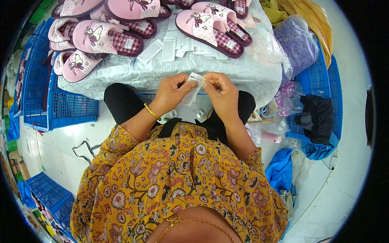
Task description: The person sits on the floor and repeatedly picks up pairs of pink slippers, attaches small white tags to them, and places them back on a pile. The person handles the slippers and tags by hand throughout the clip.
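Observation:
Above my lap, my left hand (172,93) pinches a small white printed tag (190,95) between thumb and fingers. My right hand (221,94) is closed at the tag's upper right corner, its thumb and forefinger pressed together there. Just beyond, on the covered table, lie loose white tags (168,48) in a spread heap. A pair of pink slippers (202,24) with dark checked insoles sits to the right of the tags. More pink slippers (95,36) are piled at the left, some with small labels on their insoles.
A silvery plastic sheet (247,69) covers the table. Blue plastic crates (73,105) stand at the left, and another blue crate (324,89) at the right holds dark cloth (316,117). A purple plastic-wrapped bundle (298,44) rests beside the table. Blue plastic bags (279,170) lie on the floor.

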The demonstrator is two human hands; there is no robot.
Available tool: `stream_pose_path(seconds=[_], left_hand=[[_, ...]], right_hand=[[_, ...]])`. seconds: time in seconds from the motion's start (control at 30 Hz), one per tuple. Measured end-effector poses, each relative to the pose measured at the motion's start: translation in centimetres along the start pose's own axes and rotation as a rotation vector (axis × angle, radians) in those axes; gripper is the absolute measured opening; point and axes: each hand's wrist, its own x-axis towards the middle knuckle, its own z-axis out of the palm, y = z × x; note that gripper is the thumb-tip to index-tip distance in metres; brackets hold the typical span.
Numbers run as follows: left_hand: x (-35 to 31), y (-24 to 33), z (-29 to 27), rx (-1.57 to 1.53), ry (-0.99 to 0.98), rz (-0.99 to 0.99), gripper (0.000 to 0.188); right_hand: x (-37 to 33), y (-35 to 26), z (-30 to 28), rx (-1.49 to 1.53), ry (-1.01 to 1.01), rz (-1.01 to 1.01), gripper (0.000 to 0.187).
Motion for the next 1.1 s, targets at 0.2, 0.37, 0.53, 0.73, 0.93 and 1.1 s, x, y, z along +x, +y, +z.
stream_pose_path(seconds=[0.2, 0.37, 0.53, 0.73, 0.93, 1.1], left_hand=[[-0.4, 1.6, 0.1, 0.166, 0.047, 0.161, 0.018], [-0.5, 1.6, 0.3, 0.236, 0.085, 0.262, 0.017], [-0.6, 1.8, 0.3, 0.335, 0.079, 0.334, 0.016], [-0.5, 0.6, -0.2, 0.648, 0.095, 0.669, 0.014], [-0.5, 1.3, -0.9, -0.028, -0.116, -0.081, 0.016], [-0.3, 0.1, -0.6, 0.008, -0.142, 0.031, 0.013]], right_hand=[[-0.2, -1.4, 0.4, 0.015, 0.024, 0.139, 0.029], [-0.3, -1.3, 0.3, 0.032, -0.005, 0.175, 0.029], [-0.5, -1.0, 0.2, 0.07, -0.009, 0.195, 0.026], [-0.6, 0.1, 0.2, 0.125, -0.038, 0.195, 0.02], [-1.0, -0.4, -0.2, 0.089, -0.145, 0.204, 0.016], [-1.4, 0.2, 0.0, 0.11, -0.179, 0.201, 0.015]])
